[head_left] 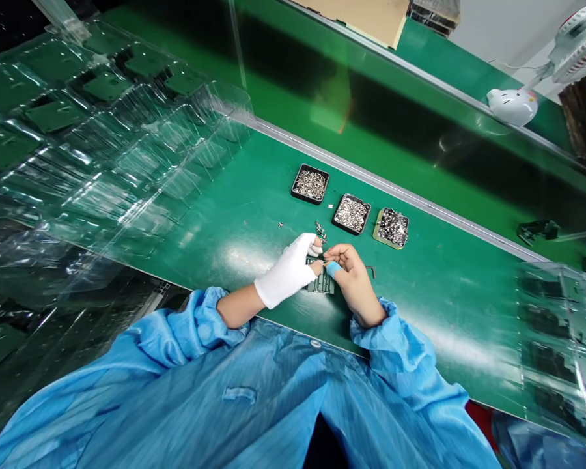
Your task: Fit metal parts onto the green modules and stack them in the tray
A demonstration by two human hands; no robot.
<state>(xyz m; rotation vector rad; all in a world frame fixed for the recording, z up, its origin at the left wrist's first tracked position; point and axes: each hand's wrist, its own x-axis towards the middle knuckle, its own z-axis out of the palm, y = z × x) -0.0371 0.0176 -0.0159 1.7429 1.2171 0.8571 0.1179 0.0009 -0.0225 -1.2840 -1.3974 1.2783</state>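
Observation:
My left hand (290, 268), in a white glove with bare fingertips, is closed in a pinch over the top of a small grey-green slotted block (321, 285) on the bench. Facing it, my right hand (352, 279), with a blue cover (333, 268) on the thumb, also pinches. The fingertips of both hands nearly meet above the block; whatever they pinch is too small to make out. Just beyond them lies a little pile of metal parts (321, 230). An L-shaped hex key (371, 271) rests to the right of my right hand.
Two black trays (293, 191) (336, 225) and a yellowish tray (376, 233) hold small metal parts. Stacked clear plastic trays (176, 153) with green boards fill the left; more clear trays (561, 312) stand right. A fan (512, 107) sits on the back shelf.

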